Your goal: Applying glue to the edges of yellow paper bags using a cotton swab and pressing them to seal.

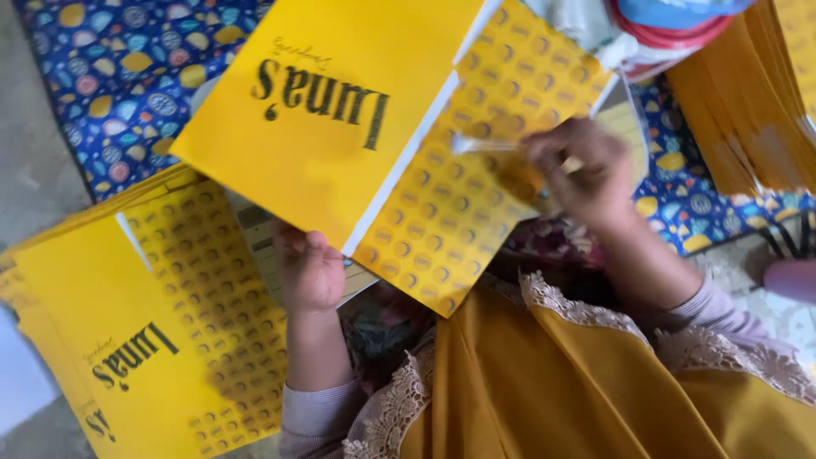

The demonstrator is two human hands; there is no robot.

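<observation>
Lower left, a stack of flat yellow sheets [144, 340] lies beside you. Your left hand [310, 272] pinches the yellow paper-bag blank's [331, 102] lower edge, fingers closed; keep it taut. Your right hand [582, 170], fingers clamped on a white brush [476, 144], touches the patterned flap [459, 204]; stroke evenly.

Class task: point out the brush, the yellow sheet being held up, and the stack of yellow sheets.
brush [476, 144], head view, on its pale blurred tip.
held yellow sheet [340, 59], head view, on its plain panel.
stack of yellow sheets [76, 297], head view, on the top sheet.
</observation>
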